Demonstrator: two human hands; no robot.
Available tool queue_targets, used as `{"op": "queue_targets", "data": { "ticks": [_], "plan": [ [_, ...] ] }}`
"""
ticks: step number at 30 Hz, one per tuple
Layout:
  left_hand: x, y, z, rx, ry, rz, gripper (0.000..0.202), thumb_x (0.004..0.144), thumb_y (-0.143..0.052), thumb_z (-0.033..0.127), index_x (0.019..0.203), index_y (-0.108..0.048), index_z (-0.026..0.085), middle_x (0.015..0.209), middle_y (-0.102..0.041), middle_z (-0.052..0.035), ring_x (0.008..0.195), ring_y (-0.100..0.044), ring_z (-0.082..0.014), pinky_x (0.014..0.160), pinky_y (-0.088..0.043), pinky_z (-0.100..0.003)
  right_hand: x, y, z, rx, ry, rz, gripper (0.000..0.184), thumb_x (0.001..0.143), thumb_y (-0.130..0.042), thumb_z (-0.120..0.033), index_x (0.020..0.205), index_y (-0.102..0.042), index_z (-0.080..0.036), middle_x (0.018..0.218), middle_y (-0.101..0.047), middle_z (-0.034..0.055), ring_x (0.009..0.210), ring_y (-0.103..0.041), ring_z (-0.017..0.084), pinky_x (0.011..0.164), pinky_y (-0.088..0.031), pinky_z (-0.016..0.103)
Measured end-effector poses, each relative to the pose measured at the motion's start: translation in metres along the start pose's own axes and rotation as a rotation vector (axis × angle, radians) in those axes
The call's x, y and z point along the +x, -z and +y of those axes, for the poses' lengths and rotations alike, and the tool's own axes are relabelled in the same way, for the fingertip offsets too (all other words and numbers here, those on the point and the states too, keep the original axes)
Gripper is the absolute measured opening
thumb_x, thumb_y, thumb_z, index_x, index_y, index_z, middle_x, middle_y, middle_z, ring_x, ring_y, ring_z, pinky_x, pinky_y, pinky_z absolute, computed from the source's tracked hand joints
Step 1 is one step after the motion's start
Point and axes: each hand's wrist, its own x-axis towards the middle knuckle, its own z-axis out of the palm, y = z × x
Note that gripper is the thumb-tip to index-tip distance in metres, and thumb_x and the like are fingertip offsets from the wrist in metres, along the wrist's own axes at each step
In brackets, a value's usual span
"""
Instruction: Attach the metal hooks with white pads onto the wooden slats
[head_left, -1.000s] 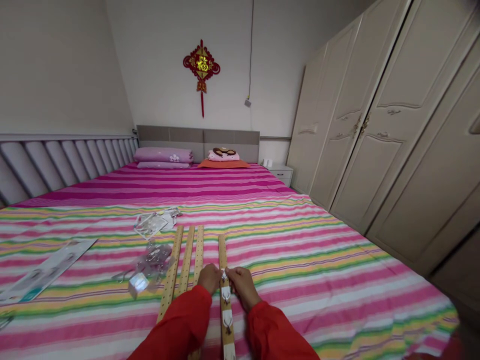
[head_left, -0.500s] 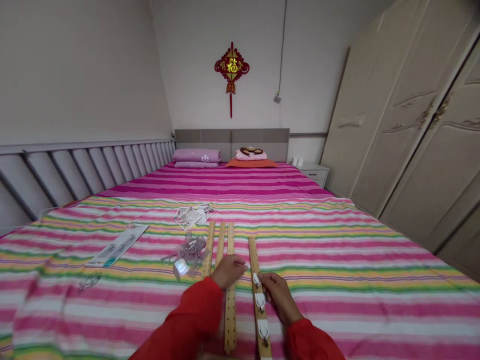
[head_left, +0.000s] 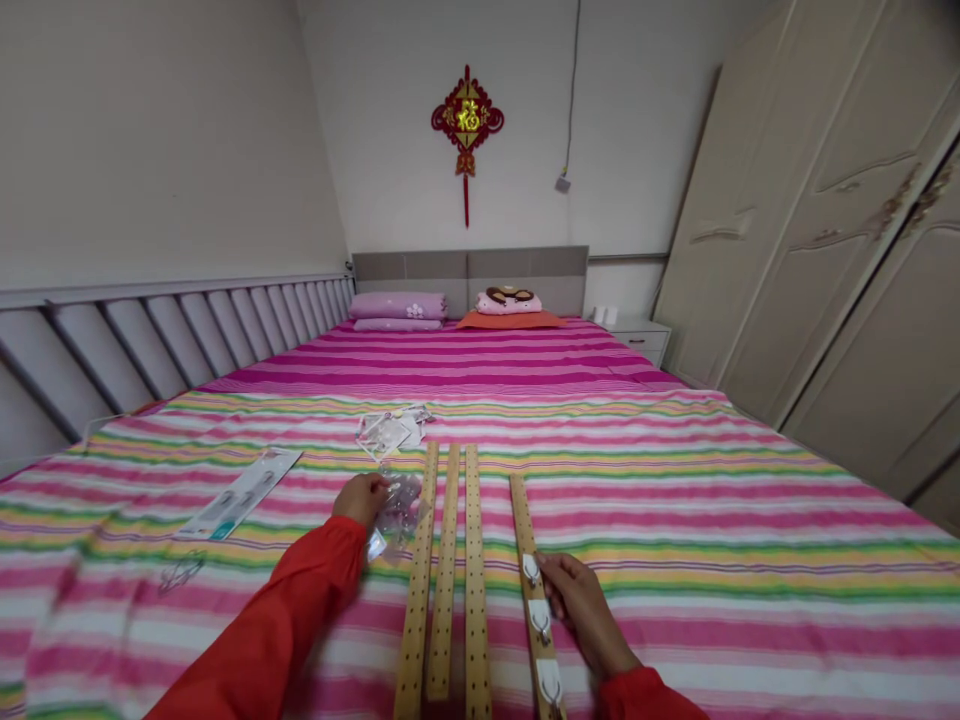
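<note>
My left hand is at the edge of a crumpled clear plastic bag, its fingertips closed on the film. Small shiny items show inside the bag, too blurred to name. My right hand pinches the side of a white adhesive hook on a perforated wooden strip. Nearer to me, two more white hooks, a middle one and a lower one, sit along that strip. Left of it, three more perforated strips lie side by side, one of them a wooden strip.
Everything lies on a striped bedspread. Loose white-and-clear packaging rests beyond the strips. A long flat hook package and a thin wire-like piece are at left. Folded bedding lies by the headboard.
My left hand has swung left from above the wooden strips to the plastic bag. My right hand stays at the farthest hook on the right strip. The view has shifted slightly.
</note>
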Motion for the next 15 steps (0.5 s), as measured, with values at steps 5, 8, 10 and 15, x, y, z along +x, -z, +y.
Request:
{"op": "queue_targets", "data": {
  "ticks": [5, 8, 10, 15],
  "plan": [
    [0.005, -0.009, 0.009, 0.147, -0.050, 0.033, 0.018, 0.065, -0.059, 0.009, 0.077, -0.071, 0.015, 0.074, -0.064, -0.0069, 0.081, -0.062, -0.0219, 0.070, -0.041, -0.026, 0.000, 0.000, -0.001, -0.002, 0.004, -0.002, 0.036, 0.062, -0.069, -0.051, 0.057, -0.057, -0.018, 0.038, -0.047, -0.0061, 0.026, -0.028, 0.004, 0.030, -0.014, 0.021],
    [0.004, -0.009, 0.012, 0.180, -0.071, 0.054, 0.015, 0.065, -0.058, 0.007, 0.072, -0.070, 0.013, 0.084, -0.062, -0.0099, 0.089, -0.060, -0.0248, 0.075, -0.040, -0.028, -0.001, 0.000, -0.002, 0.003, -0.004, 0.004, 0.035, 0.062, -0.069, -0.051, 0.057, -0.056, -0.018, 0.036, -0.045, -0.0072, 0.026, -0.026, 0.004, 0.030, -0.013, 0.021],
    [0.002, -0.007, 0.014, 0.195, -0.077, 0.062, 0.012, 0.065, -0.058, 0.008, 0.069, -0.069, 0.013, 0.085, -0.061, -0.0103, 0.090, -0.059, -0.0252, 0.075, -0.040, -0.029, -0.001, 0.000, -0.002, 0.017, -0.011, 0.004, 0.035, 0.062, -0.070, -0.050, 0.057, -0.055, -0.018, 0.036, -0.044, -0.0075, 0.026, -0.026, 0.004, 0.030, -0.013, 0.020],
    [0.000, 0.003, 0.013, 0.112, -0.003, 0.067, 0.010, 0.063, -0.058, 0.011, 0.054, -0.060, 0.016, 0.068, -0.058, -0.0060, 0.081, -0.059, -0.0223, 0.067, -0.039, -0.026, -0.001, 0.000, 0.000, 0.038, -0.002, -0.005, 0.035, 0.062, -0.071, -0.049, 0.058, -0.055, -0.018, 0.038, -0.048, -0.0066, 0.027, -0.029, 0.004, 0.031, -0.014, 0.019]
  ]
}}
